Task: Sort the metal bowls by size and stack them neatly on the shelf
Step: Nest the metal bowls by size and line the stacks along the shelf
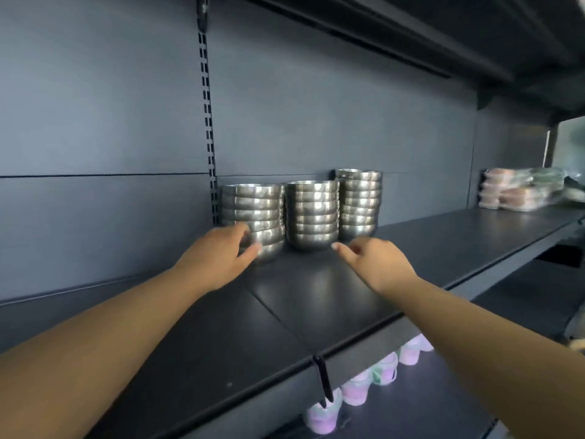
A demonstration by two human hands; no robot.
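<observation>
1. A dark shelf (pixel 316 299) is seen running from lower left to upper right, backed by a dark panel with a slotted upright (pixel 207 122); a further shelf is mounted overhead.
2. Three stacks of metal bowls are stood in a row at the back of the shelf, close against the panel and just beside one another.
3. The left stack (pixel 258 210) is made up of the widest bowls and reaches furthest forward; its lowest bowls sit slightly askew from those above.
4. The middle stack (pixel 313 213) is narrower and is seen nested evenly, its base resting on the shelf.
5. The right stack (pixel 359 201) is the narrowest and is set furthest back – its rim stands highest in the view.
6. Wrapped packages (pixel 519 190) are piled at the far right end of the same shelf, well apart from the bowls; their contents cannot be told.
7. Pale pink and green items (pixel 357 388) are visible on the level below, blurred.
8. The left hand (pixel 218 255) is laid against the lower bowls of the left stack, thumb to the front and fingers around the far side – the grip is closed on that stack.
9. The right hand (pixel 380 261) is held just in front of the middle and right stacks, touching neither; its grip is loose and empty, forefinger extended.
</observation>
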